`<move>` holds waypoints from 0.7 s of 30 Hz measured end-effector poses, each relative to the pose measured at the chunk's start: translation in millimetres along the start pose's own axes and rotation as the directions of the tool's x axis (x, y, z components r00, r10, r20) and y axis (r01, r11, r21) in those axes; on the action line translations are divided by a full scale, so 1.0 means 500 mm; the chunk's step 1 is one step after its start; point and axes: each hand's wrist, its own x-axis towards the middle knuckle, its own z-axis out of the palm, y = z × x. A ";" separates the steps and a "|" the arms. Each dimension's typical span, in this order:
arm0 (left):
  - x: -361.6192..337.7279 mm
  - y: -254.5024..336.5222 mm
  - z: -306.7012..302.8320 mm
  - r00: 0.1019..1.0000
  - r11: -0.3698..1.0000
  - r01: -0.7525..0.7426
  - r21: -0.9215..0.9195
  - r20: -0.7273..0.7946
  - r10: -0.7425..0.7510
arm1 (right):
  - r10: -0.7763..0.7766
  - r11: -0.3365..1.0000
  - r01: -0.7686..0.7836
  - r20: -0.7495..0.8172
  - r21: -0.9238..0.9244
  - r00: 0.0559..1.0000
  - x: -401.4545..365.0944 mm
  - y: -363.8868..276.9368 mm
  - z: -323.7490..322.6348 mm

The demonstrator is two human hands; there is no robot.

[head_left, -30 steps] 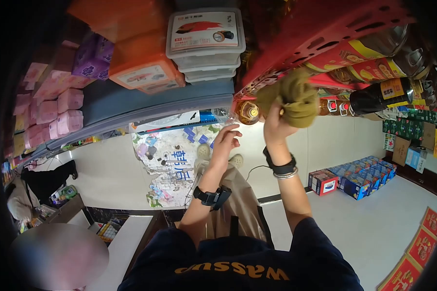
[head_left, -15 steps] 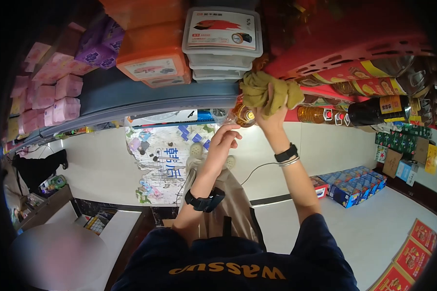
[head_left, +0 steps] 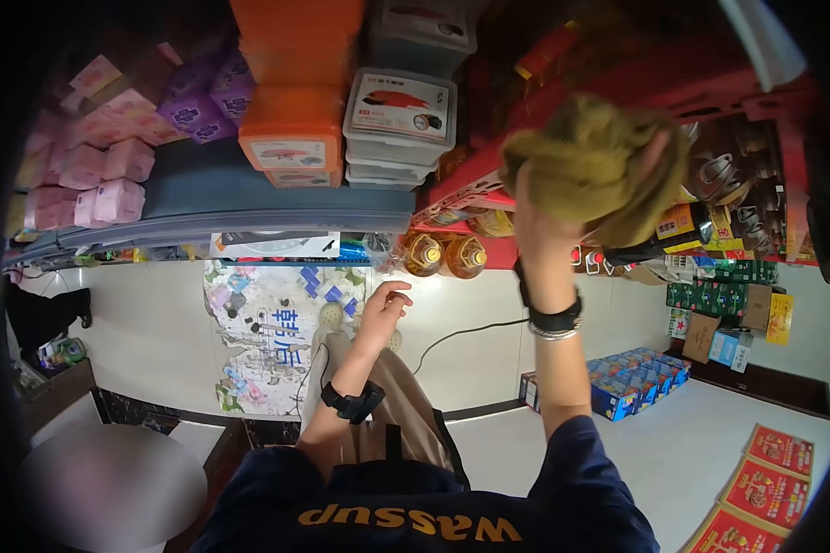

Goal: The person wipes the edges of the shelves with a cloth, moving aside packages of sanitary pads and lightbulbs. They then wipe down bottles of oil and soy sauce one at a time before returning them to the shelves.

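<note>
A crumpled olive-green cloth [head_left: 609, 170], smeared by motion, is gripped in my right hand [head_left: 549, 230]. It is raised in front of the red shelf [head_left: 470, 180], and the cloth hides part of the bottles behind. My left hand [head_left: 381, 318] hangs in the air over the floor with loosely bent fingers and nothing in it. Just beyond it, two bottles of golden oil, a left one [head_left: 423, 255] and a right one [head_left: 464, 256], stand side by side on a low red ledge.
Clear-lidded boxes [head_left: 398, 115], orange boxes [head_left: 290, 134] and pink packs [head_left: 120, 203] fill the blue-grey shelf [head_left: 277, 207] to the left. Dark bottles [head_left: 682, 226] line the right side. Blue cartons [head_left: 636, 378] sit on the floor, and a black cable [head_left: 470, 330] crosses it.
My right hand has swung right and up along the red shelf with the cloth. The left hand has drawn back from the oil bottles, and both bottles now show.
</note>
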 end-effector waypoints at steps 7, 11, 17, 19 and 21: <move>-0.005 -0.012 -0.018 0.997 1.000 0.011 -0.027 -0.077 -0.013 | -0.567 0.822 0.552 -0.114 -0.140 0.816 0.065 0.053 0.030; -0.013 -0.012 -0.029 0.995 1.000 0.009 -0.013 -0.095 -0.010 | -0.059 0.991 0.081 0.196 -0.107 0.979 -0.082 0.227 0.032; -0.009 -0.032 -0.035 0.998 0.999 -0.018 0.031 -0.065 0.020 | -0.293 0.565 0.496 0.401 -0.660 0.868 -0.161 0.173 0.023; -0.009 -0.018 -0.025 0.998 0.999 -0.033 0.029 -0.051 0.035 | -0.472 0.700 0.485 0.171 -0.524 0.865 -0.138 0.133 0.018; -0.005 -0.011 -0.002 0.998 0.999 -0.043 0.015 -0.044 0.043 | -0.392 0.836 0.389 0.075 -0.386 0.917 -0.099 0.091 -0.003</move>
